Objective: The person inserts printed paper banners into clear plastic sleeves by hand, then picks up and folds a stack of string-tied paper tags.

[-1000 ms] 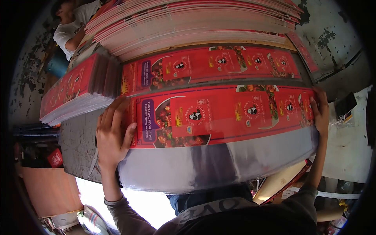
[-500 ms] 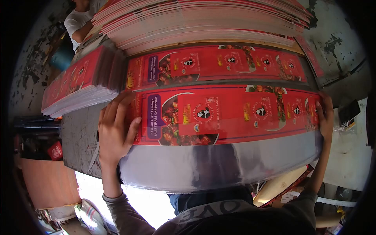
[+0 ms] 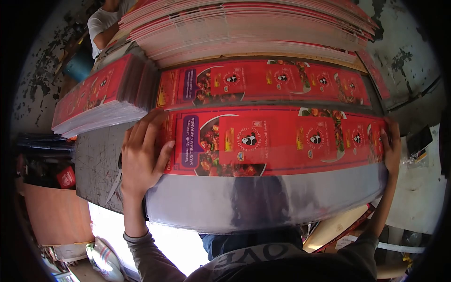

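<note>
A long red printed sheet (image 3: 291,141) with panda logos and food pictures lies across the table in front of me. Glossy clear plastic (image 3: 206,199) extends from its near side over the table edge. At the left end, my left hand (image 3: 143,160) grips the sheet's edge, thumb on top and fingers along the side. My right hand (image 3: 391,145) is curled around the opposite end, its fingertips on the print. Just beyond lies a second red printed sheet (image 3: 256,84), apart from both hands. Scissors (image 3: 114,185) rest near my left wrist, partly hidden.
A tall stack of printed sheets (image 3: 244,35) stands at the back. To the left is a pile of plastic-covered red sheets (image 3: 89,101) on the scratched table (image 3: 96,160). A person in a white shirt (image 3: 103,26) is at the far left.
The view has shifted slightly, so most things appear a little lower and to the right. Both hands keep their places at the sheet's ends.
</note>
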A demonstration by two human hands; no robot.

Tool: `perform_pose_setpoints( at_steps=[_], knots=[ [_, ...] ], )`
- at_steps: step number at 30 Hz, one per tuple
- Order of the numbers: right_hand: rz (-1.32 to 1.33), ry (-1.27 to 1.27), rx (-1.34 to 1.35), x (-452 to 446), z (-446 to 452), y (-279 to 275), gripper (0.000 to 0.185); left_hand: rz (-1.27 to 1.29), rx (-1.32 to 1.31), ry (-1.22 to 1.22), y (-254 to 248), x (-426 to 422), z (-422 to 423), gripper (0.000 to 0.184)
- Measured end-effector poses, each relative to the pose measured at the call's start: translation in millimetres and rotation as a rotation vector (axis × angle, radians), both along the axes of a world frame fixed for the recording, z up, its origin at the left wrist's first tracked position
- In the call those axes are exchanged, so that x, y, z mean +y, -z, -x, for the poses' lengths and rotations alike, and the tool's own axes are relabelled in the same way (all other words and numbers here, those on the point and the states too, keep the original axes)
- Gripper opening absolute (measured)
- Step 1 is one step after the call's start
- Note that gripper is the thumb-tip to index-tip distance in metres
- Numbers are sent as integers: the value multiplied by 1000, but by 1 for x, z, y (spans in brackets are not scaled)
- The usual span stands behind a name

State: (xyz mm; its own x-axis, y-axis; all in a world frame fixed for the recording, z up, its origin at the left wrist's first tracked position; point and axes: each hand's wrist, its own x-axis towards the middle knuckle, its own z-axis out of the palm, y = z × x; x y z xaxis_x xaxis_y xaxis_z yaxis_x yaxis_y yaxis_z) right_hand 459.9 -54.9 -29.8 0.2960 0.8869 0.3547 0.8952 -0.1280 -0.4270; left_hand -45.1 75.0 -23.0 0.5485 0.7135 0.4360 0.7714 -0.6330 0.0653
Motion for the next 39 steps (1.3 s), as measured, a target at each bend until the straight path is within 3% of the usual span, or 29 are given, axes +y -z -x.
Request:
perform_pose_setpoints(
  at_steps=[39],
  knots=[
    [-54, 2, -14, -2, 3, 0, 22, -73, -88, -70, -2, -5, -10, 18]
  ],
)
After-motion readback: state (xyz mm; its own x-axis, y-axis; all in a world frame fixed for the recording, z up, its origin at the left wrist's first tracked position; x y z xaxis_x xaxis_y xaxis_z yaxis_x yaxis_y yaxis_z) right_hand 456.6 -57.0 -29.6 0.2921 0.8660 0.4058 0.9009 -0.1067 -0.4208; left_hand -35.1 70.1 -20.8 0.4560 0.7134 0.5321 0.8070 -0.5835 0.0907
